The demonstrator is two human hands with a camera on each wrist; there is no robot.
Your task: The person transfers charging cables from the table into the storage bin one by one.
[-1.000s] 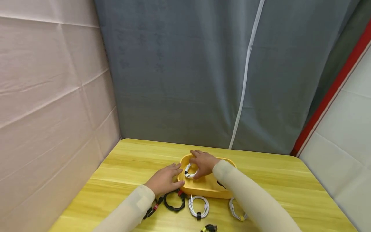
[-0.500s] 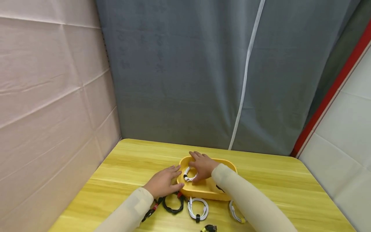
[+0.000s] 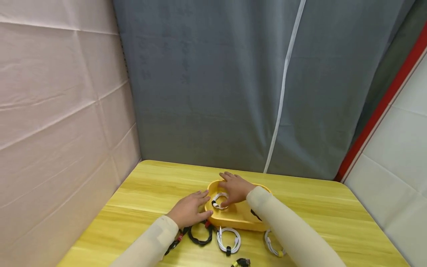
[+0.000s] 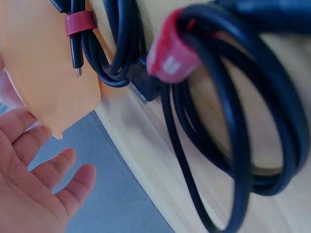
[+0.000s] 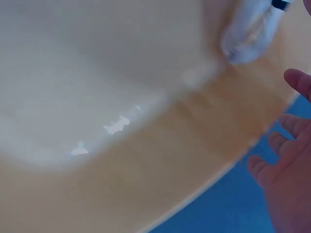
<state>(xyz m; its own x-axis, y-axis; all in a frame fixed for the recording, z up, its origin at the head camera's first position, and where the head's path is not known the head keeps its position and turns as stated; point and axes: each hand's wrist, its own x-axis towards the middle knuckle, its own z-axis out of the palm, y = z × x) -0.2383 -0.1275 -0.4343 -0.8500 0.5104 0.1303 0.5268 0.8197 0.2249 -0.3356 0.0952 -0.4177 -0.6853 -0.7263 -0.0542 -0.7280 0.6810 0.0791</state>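
A yellow tray (image 3: 233,223) stands on the table. My left hand (image 3: 189,209) touches its left end with fingers extended; the left wrist view shows the fingertips at the rim. Inside the tray's left part is a coiled white cable (image 3: 216,197) with a black tie. My right hand (image 3: 237,189) reaches in over that coil, fingers spread and thumb beside the coil. In the right wrist view the visible fingertips (image 5: 294,80) stand apart from the cable (image 5: 250,39). My right sleeve hides part of the tray, where a dark piece (image 3: 255,214) shows.
In front of the tray lie coiled cables: black ones with red ties (image 3: 200,243) (image 4: 172,58), a white one with a black tie (image 3: 237,243), a white one with a yellow tie (image 3: 269,246). A black plug (image 3: 245,262) sits nearer. A grey curtain (image 3: 207,92) hangs behind the table.
The white coil in the tray now lies flatter and shows more of its ring. Both hands have stayed almost where they were.
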